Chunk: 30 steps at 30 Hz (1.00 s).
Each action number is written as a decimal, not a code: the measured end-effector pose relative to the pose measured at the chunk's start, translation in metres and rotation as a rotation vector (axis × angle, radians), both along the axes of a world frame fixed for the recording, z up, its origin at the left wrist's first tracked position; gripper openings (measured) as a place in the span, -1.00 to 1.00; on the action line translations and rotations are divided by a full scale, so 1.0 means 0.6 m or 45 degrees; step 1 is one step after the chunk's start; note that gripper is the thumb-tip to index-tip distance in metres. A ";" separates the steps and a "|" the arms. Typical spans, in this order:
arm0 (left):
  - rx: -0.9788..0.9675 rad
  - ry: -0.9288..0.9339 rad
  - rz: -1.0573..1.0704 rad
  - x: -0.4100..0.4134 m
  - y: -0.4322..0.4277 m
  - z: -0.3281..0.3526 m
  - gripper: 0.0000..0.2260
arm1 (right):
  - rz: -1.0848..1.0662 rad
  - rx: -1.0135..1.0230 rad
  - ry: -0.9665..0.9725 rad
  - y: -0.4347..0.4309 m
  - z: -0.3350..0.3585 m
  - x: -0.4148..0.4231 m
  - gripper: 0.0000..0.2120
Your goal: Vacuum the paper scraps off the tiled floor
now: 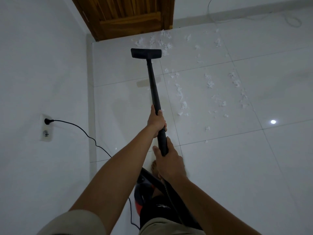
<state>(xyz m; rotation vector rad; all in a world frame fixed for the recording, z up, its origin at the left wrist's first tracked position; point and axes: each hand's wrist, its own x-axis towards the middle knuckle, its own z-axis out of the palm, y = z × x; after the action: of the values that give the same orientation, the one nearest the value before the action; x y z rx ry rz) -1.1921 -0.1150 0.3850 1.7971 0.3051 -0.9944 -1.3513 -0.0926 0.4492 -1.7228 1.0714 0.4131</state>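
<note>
Your left hand (156, 121) is clamped on the black vacuum tube (154, 89) about halfway along, fingers wrapped fully round it. Your right hand (169, 164) is clamped on the tube's near end, just below the left, fingers closed over the grip with the thumb lying along the left side. Both arms reach forward.

The tube runs away from you to the vacuum head (146, 53), which sits flat on the tiled floor (237, 167) close in front of the wooden door (128, 16). The head's right end touches, or all but touches, a clump of paper scraps (183, 104).

The scraps lie on the floor mostly to the right of the tube: a cluster along the door threshold just beyond the head, a line running close beside the tube's right side, and two further lines well apart to the right. The tiles left of the tube look bare of scraps.

The vacuum body (140, 187), black and red, rests on the floor just below your hands, partly hidden by your arms. Its power cord (79, 128) runs along the left wall to a plug seated in the upper wall socket (46, 127). A bare foot (155, 168) shows beneath your right hand.
</note>
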 end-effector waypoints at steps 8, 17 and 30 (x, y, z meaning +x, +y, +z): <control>-0.025 0.022 0.071 -0.044 0.006 -0.028 -0.48 | 0.013 -0.013 -0.075 -0.010 -0.021 -0.042 -0.47; 0.024 0.116 0.071 -0.104 0.024 -0.087 -0.47 | 0.112 0.119 0.035 -0.021 -0.051 -0.090 -0.47; 0.038 0.159 0.049 -0.145 0.079 -0.195 -0.50 | 0.144 0.010 0.084 0.043 -0.143 -0.116 -0.52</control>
<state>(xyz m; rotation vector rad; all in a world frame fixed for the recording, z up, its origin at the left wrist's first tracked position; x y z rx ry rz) -1.2789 -0.0676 0.2680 1.7524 0.4327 -1.0818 -1.4206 -0.0666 0.3636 -1.7785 1.0203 0.5480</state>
